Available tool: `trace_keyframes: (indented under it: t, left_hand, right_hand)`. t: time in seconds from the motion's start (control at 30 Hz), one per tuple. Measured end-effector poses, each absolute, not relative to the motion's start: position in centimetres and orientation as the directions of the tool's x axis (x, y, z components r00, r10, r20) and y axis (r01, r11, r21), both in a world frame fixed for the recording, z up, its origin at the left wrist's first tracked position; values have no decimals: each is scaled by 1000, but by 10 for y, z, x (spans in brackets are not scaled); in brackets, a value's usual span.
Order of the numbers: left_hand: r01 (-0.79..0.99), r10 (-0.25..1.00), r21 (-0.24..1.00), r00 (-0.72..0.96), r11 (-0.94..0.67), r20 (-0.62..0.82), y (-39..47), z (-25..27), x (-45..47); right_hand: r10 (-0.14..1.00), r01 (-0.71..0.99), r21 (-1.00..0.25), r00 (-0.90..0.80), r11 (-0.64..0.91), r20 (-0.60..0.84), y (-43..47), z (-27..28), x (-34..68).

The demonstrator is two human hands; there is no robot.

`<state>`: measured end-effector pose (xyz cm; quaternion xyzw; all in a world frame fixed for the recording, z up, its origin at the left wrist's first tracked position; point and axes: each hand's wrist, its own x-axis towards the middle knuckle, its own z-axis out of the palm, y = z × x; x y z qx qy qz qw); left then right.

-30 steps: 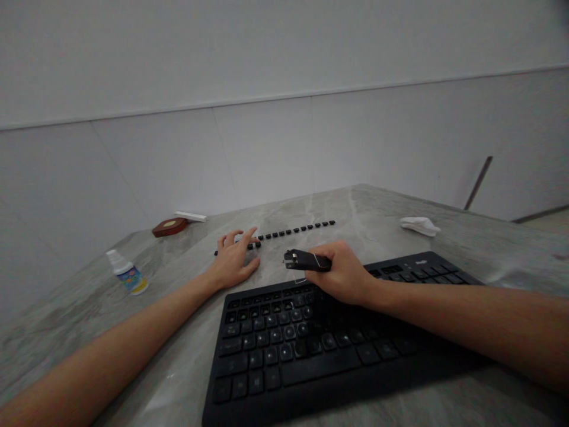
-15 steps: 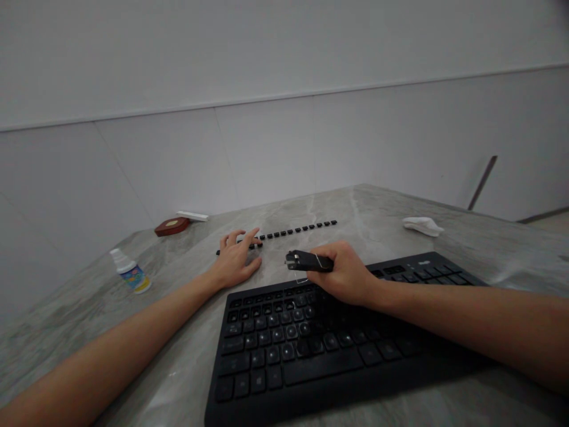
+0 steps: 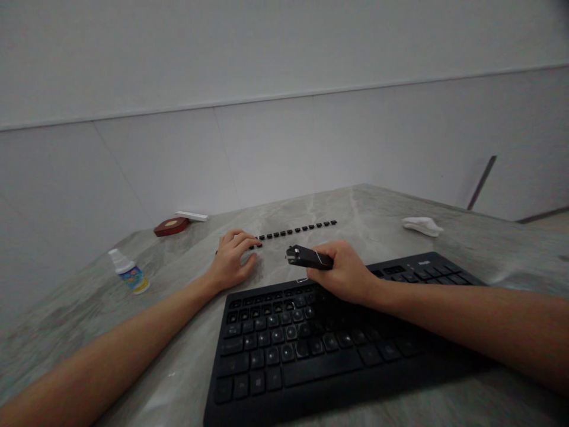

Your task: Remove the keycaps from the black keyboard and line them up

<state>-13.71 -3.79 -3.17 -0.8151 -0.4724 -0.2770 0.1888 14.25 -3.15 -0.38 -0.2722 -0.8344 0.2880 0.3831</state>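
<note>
My left hand (image 3: 233, 261) rests on the marble-patterned table, its fingers lowered over the left end of a row of small black keycaps (image 3: 283, 233). Thumb and forefinger are apart, close to a loose keycap (image 3: 259, 244); the fingers partly cover other keycaps. Closed in my right hand (image 3: 342, 273) is a black tool with a metal tip and thin wire loops, seemingly a keycap puller (image 3: 306, 257). It is above the back edge of a black keyboard (image 3: 320, 367). Several keys in the keyboard's back left rows have their caps off, baring the sockets.
A small white spray bottle (image 3: 130, 271) with a blue and yellow label stands at the left. Farther back lie a reddish-brown case (image 3: 171, 226) and a white stick (image 3: 192, 216). A folded white cloth (image 3: 422, 226) is at the right. The wall (image 3: 275, 148) borders the table's far side.
My left hand has drawn slightly back and left, with its fingers bent closer together over the keycaps. My right hand with the puller has hardly moved.
</note>
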Motion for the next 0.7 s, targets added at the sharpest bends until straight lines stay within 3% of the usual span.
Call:
trace_keyframes:
  t: [0.13,0.33,0.7]
  left_hand:
    - [839,621,-65,450,-540,641,-39,-30,-136]
    - [789,566,-92,512,-608,647,-38,-31,-136]
    - [755,520,-154,569,-638,637,-41,-29,-134]
  right_hand:
    - [638,212,-695,-634,687,437,-33,-3,142]
    - [490,220,-652,-830,726,266,-37,-1,140]
    - [513,269,-637,-827,722,232,-37,0,141]
